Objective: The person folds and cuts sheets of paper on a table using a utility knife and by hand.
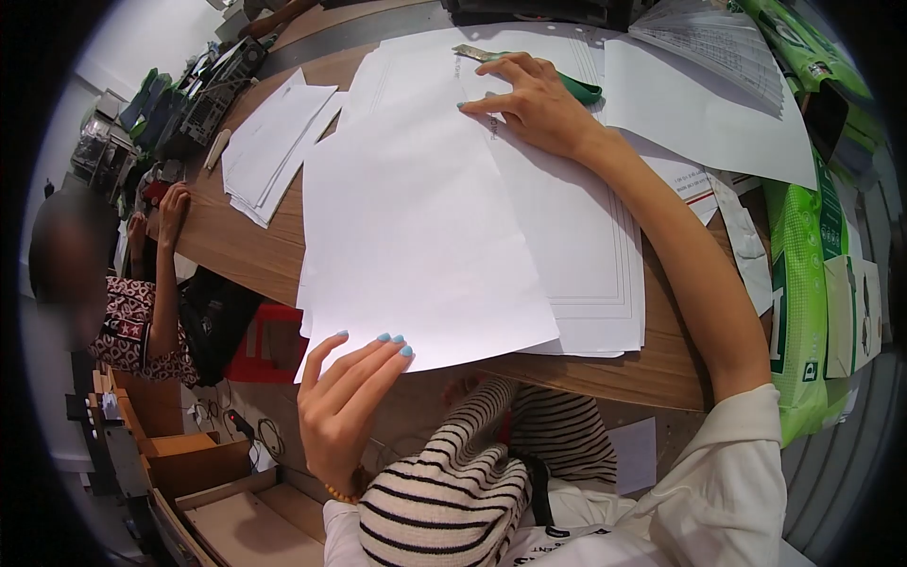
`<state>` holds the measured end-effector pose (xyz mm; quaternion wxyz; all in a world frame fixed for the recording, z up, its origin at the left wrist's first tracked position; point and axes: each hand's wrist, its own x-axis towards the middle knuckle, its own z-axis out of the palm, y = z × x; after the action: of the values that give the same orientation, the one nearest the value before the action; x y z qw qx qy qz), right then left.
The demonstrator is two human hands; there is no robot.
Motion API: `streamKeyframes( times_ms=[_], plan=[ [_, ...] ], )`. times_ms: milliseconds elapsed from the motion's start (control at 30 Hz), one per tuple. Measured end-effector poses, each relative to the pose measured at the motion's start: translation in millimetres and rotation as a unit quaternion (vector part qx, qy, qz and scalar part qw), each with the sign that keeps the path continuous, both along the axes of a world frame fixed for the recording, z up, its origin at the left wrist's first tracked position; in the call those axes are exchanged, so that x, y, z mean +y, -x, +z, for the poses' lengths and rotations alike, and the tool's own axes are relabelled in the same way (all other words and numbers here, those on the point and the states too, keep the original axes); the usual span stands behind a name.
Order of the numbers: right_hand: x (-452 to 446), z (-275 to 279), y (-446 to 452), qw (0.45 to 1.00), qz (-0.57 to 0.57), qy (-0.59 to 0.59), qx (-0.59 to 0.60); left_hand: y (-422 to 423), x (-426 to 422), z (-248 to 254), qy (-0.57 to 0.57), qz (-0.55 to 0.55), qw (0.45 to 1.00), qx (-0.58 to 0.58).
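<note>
A large white paper sheet [416, 217] lies slantwise over other large sheets, its near corner reaching past the table's front edge. My left hand [345, 406] is at that near edge, its fingertips on top of the paper and its thumb hidden; it appears to pinch the sheet. My right hand [539, 104] rests near the far end, thumb and index finger apart on the paper. A utility knife with a green handle [583, 90] passes under its curled other fingers, the blade pointing left. Printed lines show on the sheet below [595, 274].
Smaller white sheets [274, 142] lie on the left of the wooden table [236, 246]. Fanned printed pages [713, 47] and green packs [798, 283] are on the right. Another person [142, 321] sits at left, a hand on the table edge. Open cardboard boxes [246, 520] stand below.
</note>
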<state>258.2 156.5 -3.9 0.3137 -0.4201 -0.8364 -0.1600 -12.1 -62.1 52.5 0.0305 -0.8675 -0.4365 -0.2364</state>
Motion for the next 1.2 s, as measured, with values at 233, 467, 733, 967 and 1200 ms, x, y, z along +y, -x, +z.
streamKeyframes(
  times_ms=[233,467,733,967,1200],
  plan=[
    [-4,12,-1,0.995,0.082,0.049,0.022,0,7,43,-0.036,-0.018,0.998,-0.041],
    [-1,11,-2,0.992,0.111,0.041,0.034,8,126,75,0.049,0.0,0.998,-0.029],
    [2,6,-5,0.986,0.115,0.091,0.083,-2,256,3,0.179,-0.036,0.983,-0.014],
    [5,4,-5,0.979,0.125,0.112,0.115,9,264,-1,0.209,-0.033,0.977,-0.028],
    [1,26,0,0.903,0.118,0.257,0.323,4,235,16,0.342,0.071,0.934,-0.074]
  ],
)
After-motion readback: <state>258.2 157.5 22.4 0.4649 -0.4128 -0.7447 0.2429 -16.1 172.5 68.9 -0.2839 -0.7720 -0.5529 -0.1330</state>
